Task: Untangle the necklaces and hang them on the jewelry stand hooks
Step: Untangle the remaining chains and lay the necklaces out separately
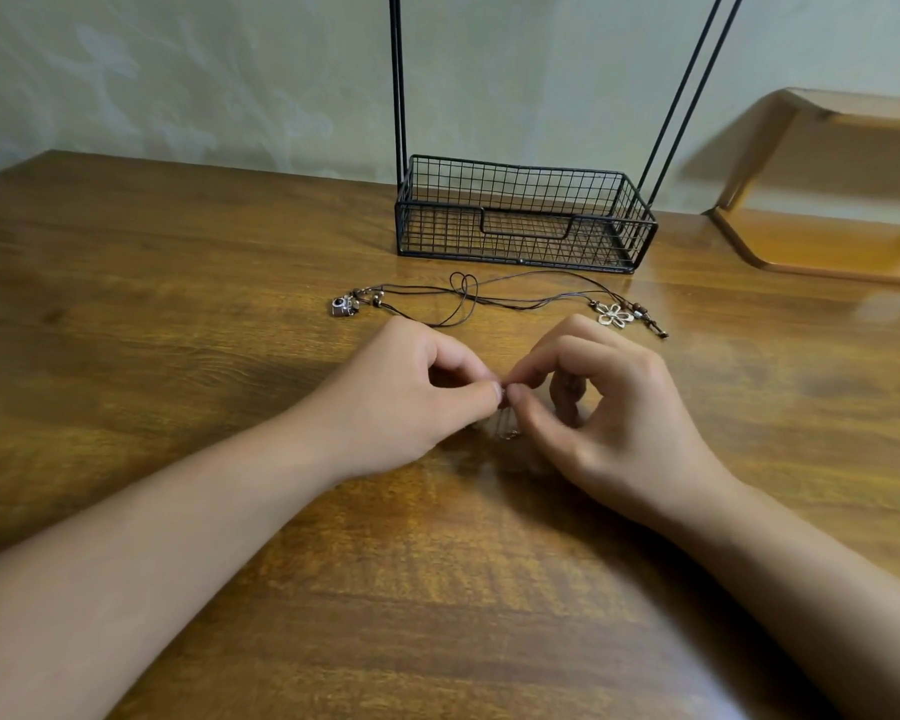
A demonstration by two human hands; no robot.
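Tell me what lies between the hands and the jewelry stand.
Between the left hand and right hand and the jewelry stand, the dark cord necklaces lie tangled on the table, camera charm left, flower pendant right. Nothing else intervenes.

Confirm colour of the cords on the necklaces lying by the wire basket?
Dark brown cords, seen in the head view, lying crossed on the wooden table.

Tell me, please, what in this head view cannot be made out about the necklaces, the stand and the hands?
- Jewelry stand: its hooks lie beyond the top edge; only the wire basket and black rods show.
- What the left hand and right hand pinch: small, blurred, mostly hidden by the fingers.
- Cord necklaces: too thin to tell whether the crossing cords are knotted.
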